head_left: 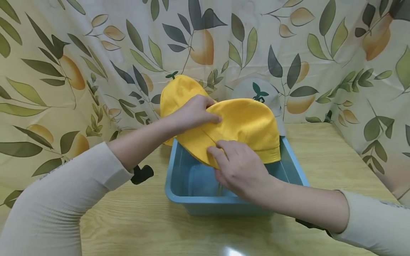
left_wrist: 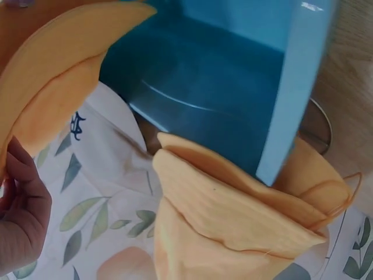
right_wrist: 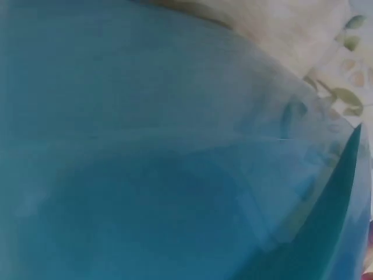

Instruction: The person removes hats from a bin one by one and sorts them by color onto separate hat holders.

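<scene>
Both hands hold a yellow cap (head_left: 246, 124) above a light-blue plastic tub (head_left: 211, 200). My left hand (head_left: 198, 112) grips it near where brim and crown meet, the thumb lying on top of the fabric. Fingers of my right hand (head_left: 245, 170) pinch the near edge of the brim. Behind the left forearm, a second yellow cap (head_left: 179, 89) with a green sprout on top hangs over the tub's back left; the left wrist view shows this hanging cap (left_wrist: 227, 210) against the rim. A white cap (head_left: 275, 103) with a green sprout sits at the back right.
The tub stands on a pale wooden table (head_left: 144, 227). A leaf-and-fruit patterned curtain (head_left: 134, 46) closes off the back and sides. In the right wrist view the tub's blue inside (right_wrist: 145, 192) fills most of the picture.
</scene>
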Demonstrator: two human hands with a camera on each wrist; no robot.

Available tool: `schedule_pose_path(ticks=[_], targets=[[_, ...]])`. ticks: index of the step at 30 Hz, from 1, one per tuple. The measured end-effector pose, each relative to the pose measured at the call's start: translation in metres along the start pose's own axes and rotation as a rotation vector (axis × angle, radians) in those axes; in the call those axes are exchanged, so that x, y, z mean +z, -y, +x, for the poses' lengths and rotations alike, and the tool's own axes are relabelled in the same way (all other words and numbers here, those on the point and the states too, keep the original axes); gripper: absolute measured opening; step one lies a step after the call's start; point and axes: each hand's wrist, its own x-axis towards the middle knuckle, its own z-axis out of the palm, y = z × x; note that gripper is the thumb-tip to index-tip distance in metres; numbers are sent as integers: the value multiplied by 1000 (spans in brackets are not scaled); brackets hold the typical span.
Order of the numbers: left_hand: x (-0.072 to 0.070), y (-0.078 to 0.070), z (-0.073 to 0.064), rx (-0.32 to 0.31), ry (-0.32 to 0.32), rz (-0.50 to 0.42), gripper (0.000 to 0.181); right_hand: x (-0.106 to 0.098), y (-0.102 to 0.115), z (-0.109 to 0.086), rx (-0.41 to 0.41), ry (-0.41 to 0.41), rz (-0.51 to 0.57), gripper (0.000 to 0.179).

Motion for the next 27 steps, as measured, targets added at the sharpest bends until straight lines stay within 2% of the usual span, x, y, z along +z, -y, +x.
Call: schedule_pose_path(ticks=[3,7,10,13,16,19,21,23,25,27], targets=[[2,3,-1,5,-3,-15,12,-10,-11,-14,46,53,33,42],[3,7,-5,10,-14,10,13,-25,-27,-28,146,120,95,32],[3,10,-7,10,-17,27,15,-35,-37,-30,169,102,136,28],[2,13,-7,-1,-50,17,19,-44,-44,-26,149,48,171,28],[1,19,-10,-43,-104,-81,22,-51,-52,-20,144,-20,205,23],[0,27,-16,-44,-150,-250,27,-59,-60,-12,165,-80,209,12],[1,35,-22,1,-180,-373,30,-64,-67,-6,192,-114,193,10],[3,45,-29,86,-227,-443,31,-69,-73,0,235,-149,188,10],[6,55,-38,187,-264,-449,36,-74,-80,7,271,-167,163,9],[12,64,-46,271,-278,-383,47,-79,-87,13,306,-175,134,7]])
